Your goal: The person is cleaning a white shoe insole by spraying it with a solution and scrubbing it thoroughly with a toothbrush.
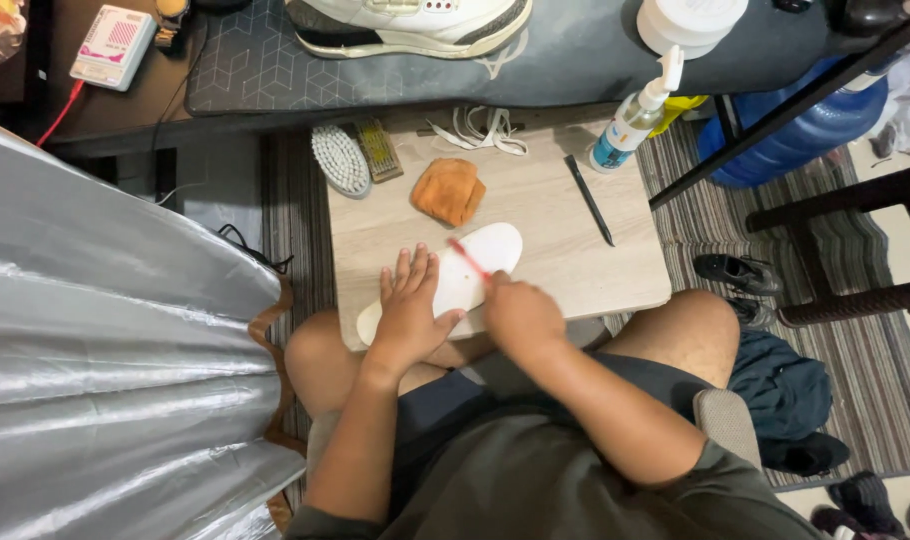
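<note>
Pale wooden surface (615, 270) over the lap: right hand (520, 315), grip closed around a slim red-handled tool (468, 259), its tip on a white foam shoe insole (490, 250). Left hand (407, 310) lies flat, fingers spread, pinning the insole. Beyond it sits a folded orange cloth (448, 190), then a white bristle brush (341, 160).

This looks like a small shoe-cleaning corner set up in a home room. A low pale wooden bench (615, 270) carries cleaning gear: a white-bristled oval brush (341, 159) and a smaller brush (379, 149) at its far left corner, loose white laces (480, 130) along the far edge, a clear pump bottle (635, 115) at the far right corner. A white leather sneaker (410, 22) rests on a dark patterned mat (575, 55) beyond. Striped rug (875, 380), scattered dark shoes (737, 272) and a blue water jug (805, 135) suggest a household
</note>
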